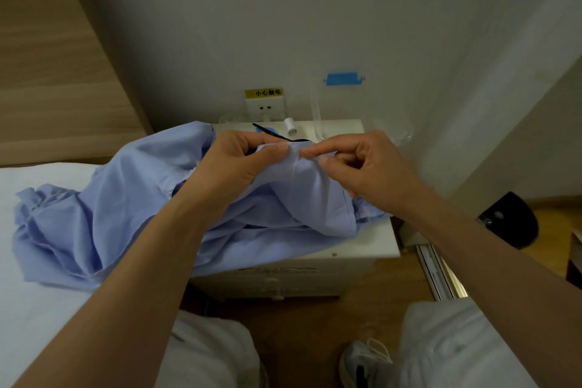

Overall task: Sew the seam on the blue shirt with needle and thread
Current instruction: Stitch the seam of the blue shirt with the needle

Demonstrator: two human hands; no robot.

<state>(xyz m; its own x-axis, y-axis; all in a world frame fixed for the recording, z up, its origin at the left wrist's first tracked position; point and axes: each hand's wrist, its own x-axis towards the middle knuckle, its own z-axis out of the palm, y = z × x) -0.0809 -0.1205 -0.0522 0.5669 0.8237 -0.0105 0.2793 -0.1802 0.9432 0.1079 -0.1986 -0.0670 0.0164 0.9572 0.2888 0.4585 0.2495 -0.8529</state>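
Your left hand (pixel 239 161) pinches the light-blue fabric shirt (pixel 126 198) taut — so your right hand (pixel 362 167), pinching the thin needle (pixel 310 154), can stitch.

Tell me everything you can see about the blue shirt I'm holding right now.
The light blue cloth shirt is thin, woven-looking fabric, crumpled and unfolded. It drapes from the white bed across to the top of the white nightstand. The left hand pinches a raised fold with a seam line running down from it. The right hand pinches what looks like a thin needle at that fold.
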